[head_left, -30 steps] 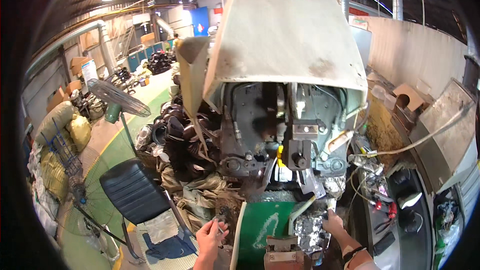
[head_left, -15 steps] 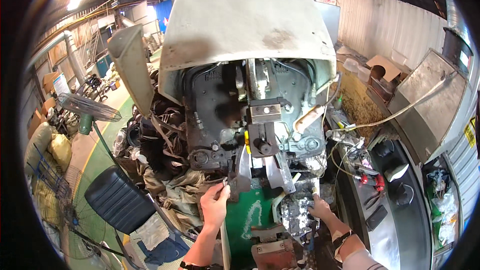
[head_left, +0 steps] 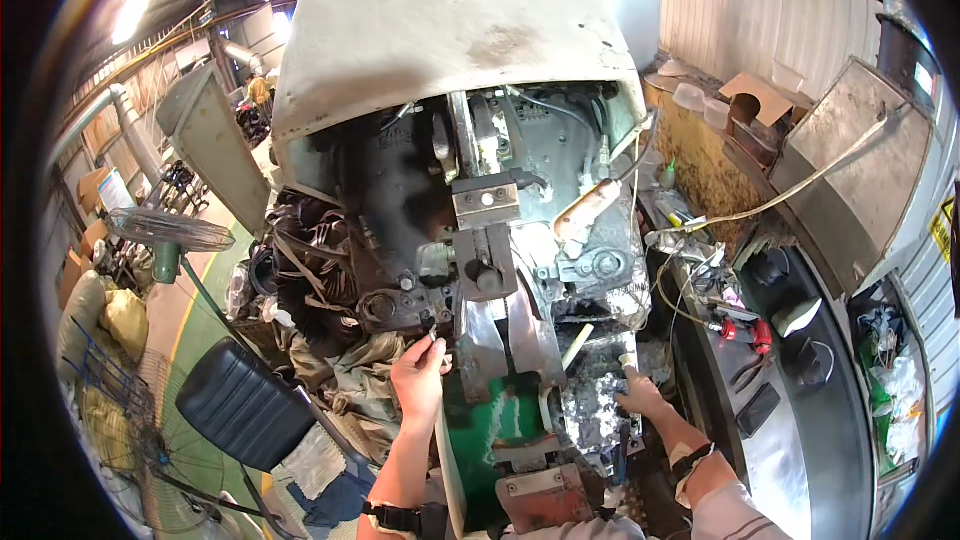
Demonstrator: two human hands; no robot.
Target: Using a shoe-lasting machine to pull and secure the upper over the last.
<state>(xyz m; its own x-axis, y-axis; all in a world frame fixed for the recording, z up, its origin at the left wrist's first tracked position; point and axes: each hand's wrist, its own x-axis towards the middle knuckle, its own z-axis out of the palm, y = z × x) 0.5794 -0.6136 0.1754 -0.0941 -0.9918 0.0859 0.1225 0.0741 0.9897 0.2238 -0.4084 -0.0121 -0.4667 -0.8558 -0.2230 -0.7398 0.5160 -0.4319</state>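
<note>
My left hand is closed in a pinch beside the left metal jaw of a large machine. A small dark thing shows at its fingertips, too small to name. My right hand is closed on a pale-tipped lever that sticks up above the fingers, at the machine's lower right. Between the hands, the left jaw and the right metal jaw hang side by side over a green surface. Above them sits a dark metal block.
A reddish metal block lies close in front of me. At left are a black chair and a fan. On the right bench lie red-handled pliers and a dark phone-like slab. A cable crosses above.
The view has shifted, so the machine sits further left and higher. The gap between the jaws looks narrower. The yellow piece by the left jaw no longer shows. Both hands stay closed.
</note>
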